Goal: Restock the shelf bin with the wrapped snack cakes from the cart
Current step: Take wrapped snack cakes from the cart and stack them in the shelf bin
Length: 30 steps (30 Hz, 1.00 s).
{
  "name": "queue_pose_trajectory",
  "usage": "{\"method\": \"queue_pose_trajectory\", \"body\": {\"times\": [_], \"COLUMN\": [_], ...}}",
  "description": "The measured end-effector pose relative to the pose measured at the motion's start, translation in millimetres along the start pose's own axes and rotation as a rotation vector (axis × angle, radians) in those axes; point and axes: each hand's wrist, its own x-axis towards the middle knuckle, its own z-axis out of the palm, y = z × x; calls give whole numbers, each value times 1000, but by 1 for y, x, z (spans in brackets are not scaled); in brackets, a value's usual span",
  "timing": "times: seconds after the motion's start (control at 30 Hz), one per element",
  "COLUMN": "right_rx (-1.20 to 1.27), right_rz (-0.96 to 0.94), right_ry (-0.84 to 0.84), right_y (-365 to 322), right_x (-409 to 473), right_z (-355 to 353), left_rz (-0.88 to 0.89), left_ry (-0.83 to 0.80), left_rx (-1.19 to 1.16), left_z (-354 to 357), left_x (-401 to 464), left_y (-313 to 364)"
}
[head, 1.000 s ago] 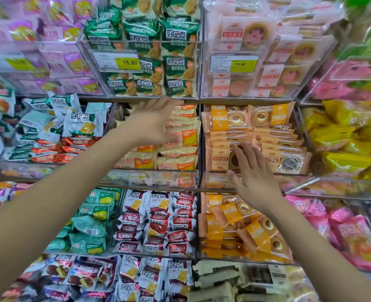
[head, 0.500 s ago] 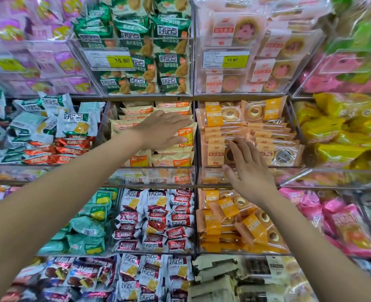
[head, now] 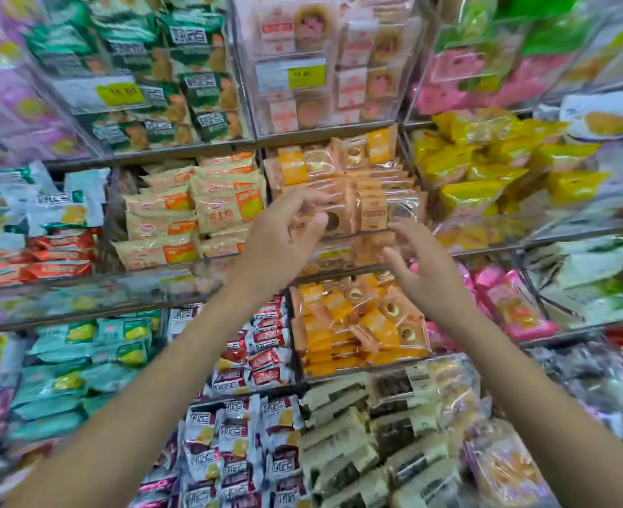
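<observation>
The middle shelf bin [head: 343, 251] is a clear box stacked with orange-labelled wrapped snack cakes [head: 374, 210]. My left hand [head: 284, 236] reaches to the bin's front left. Its fingers curl over the top and its thumb presses the front of one wrapped cake [head: 333, 220] that stands in the front row. My right hand [head: 425, 269] hovers just in front of the bin's clear front wall, lower right of the left hand, with fingers loosely curled and nothing in it. The cart is out of view.
Left of this bin is a bin of cream-coloured packs [head: 192, 214], and yellow packs [head: 485, 170] fill the one on the right. Below sits another bin of orange cakes [head: 361, 324]. A price tag [head: 291, 77] hangs on the bin above. Every shelf is packed.
My left hand has moved right from the cream-pack bin to the orange cake bin and curled onto a pack. My right hand has drawn back and down from the stack.
</observation>
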Motion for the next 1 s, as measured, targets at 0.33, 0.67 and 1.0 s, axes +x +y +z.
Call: {"method": "queue_pose_trajectory", "body": {"times": [0.33,0.67,1.0], "right_rx": [71,88,284], "right_rz": [450,1036,1310], "right_ry": [63,112,376], "right_y": [125,232,283], "right_x": [-244,-485,-556], "right_z": [-108,-196,-252], "left_rz": [-482,-496,-312], "left_ry": [-584,-1181,-1491], "left_rx": [-273,-95,-3], "left_z": [237,424,553], "left_x": [-171,-294,-262], "left_y": [98,186,258]}}
